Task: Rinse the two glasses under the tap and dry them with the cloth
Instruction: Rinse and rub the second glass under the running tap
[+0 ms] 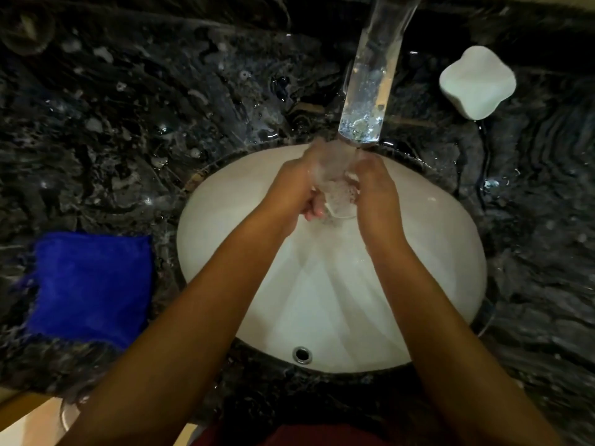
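The fingers of the left hand [291, 191] curled around one side of a clear glass [336, 191], and the fingers of the right hand [375, 188] wrapped the other side, so both hands gripped the same glass between them. It was held tilted, its rim toward the person, just under the mouth of the tap [370, 91], which reached down from twelve o'clock. The glass looked wet and blurred, and whether water was running into it could not be told. Only this one glass could be made out.

Below the hands lay a white oval sink [444, 252], its metal overflow hole [302, 354] at six o'clock on the near wall. At nine o'clock from the sink a folded blue cloth [90, 284] rested on the counter, well apart from the hands. At two o'clock sat a white rounded dish [478, 82], close to the tap.

No brand, label or writing could be read anywhere.

The counter [145, 123] was dark veined stone, spotted with water drops near the tap. The room was dim, and a strip of pale floor [29, 423] showed at seven o'clock.
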The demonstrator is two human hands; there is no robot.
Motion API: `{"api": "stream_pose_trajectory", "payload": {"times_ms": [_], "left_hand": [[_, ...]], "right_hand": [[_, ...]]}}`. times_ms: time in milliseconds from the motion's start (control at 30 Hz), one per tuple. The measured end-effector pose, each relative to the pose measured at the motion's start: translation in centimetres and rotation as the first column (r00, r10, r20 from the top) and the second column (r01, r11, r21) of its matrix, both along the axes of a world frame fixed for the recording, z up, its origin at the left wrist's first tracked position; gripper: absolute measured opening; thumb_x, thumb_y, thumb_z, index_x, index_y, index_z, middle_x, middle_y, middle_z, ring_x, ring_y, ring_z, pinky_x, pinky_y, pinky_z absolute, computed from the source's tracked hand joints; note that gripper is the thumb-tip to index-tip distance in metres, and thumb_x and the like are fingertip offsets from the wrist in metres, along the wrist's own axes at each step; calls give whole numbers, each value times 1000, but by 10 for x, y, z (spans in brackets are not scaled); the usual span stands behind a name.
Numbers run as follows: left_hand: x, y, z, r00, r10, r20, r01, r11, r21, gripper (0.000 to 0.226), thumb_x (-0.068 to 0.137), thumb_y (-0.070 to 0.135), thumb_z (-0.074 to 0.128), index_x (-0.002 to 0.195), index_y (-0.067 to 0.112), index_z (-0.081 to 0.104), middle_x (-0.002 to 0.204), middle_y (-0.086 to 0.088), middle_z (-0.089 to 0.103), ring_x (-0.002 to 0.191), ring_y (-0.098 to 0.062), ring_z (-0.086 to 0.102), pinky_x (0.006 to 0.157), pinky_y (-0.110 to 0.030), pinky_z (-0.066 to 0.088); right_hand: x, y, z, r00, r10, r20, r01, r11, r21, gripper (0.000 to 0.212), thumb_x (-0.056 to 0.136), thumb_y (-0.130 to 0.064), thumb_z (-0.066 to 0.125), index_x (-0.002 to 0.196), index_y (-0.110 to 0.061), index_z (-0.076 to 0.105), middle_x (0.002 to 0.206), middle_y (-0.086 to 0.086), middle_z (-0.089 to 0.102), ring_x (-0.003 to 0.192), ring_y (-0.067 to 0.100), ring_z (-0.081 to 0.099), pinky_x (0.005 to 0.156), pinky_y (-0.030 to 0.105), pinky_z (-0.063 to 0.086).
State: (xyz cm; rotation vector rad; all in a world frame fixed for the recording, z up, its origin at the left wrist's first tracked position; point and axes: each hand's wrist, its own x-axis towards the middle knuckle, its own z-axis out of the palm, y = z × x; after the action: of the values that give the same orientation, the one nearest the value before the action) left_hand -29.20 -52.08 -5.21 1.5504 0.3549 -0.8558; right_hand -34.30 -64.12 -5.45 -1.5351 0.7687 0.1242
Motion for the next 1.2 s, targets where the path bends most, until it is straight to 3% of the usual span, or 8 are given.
{"api": "stream_pose_trajectory", "payload": {"times_ms": [200,333,400,500,733,833,967,1200], "left_hand": [[0,7,5,999,43,-7,-43,998,-56,49,112,47,36,127,10,65,89,-11,78,39,-19,56,39,-22,39],[-10,8,4,938,-99,333,60,990,126,37,109,53,34,121,41,67,97,7,79,83,-11,77,69,-32,61],[-11,11,6,887,-120,446,105,993,57,26,107,51,41,121,48,63,116,17,72,109,-2,70,92,-28,58],[-11,10,6,847,-184,498,165,983,82,25,97,51,58,118,38,59,113,16,68,101,-2,68,85,-26,56],[-11,0,12,930,362,-58,-367,912,-182,53,107,53,40,118,9,68,96,-11,75,67,-19,68,58,-30,51],[-17,-1,9,971,236,29,-236,972,4,29,107,46,45,100,32,69,91,8,80,80,-4,75,77,-34,60],[-15,18,7,928,-96,361,35,984,173,25,106,42,54,106,23,69,97,1,75,68,0,71,64,-22,56],[-5,30,21,784,-494,375,308,835,456,78,68,80,68,127,29,63,115,10,71,103,-13,69,86,-41,59]], "right_hand": [[-6,-10,2,974,211,80,-197,969,-148,37,90,-63,53,109,-36,72,92,-20,76,83,-1,72,71,26,58],[9,-22,4,982,186,32,-180,972,-150,26,88,-51,52,85,-33,71,76,-8,73,71,12,70,65,30,54],[16,-25,4,977,212,8,-211,975,-66,26,89,-42,53,81,-30,75,77,-6,74,70,17,71,64,32,55],[21,-26,8,967,246,-64,-235,962,140,29,90,-37,52,90,-20,75,75,3,75,52,19,66,46,25,47],[7,-2,1,987,112,111,-116,993,25,28,106,-36,49,114,-15,66,63,-9,64,46,1,51,43,18,39],[1,-8,3,998,-9,57,-2,983,184,19,87,-33,54,91,-29,71,60,-10,57,41,5,39,40,18,29],[14,-27,1,977,168,-129,-137,965,224,32,86,-25,47,67,-29,72,54,2,52,34,7,27,41,14,19],[27,-44,7,900,377,-218,-318,912,260,32,105,-21,42,78,-15,59,43,0,44,31,10,23,38,13,20]]}}
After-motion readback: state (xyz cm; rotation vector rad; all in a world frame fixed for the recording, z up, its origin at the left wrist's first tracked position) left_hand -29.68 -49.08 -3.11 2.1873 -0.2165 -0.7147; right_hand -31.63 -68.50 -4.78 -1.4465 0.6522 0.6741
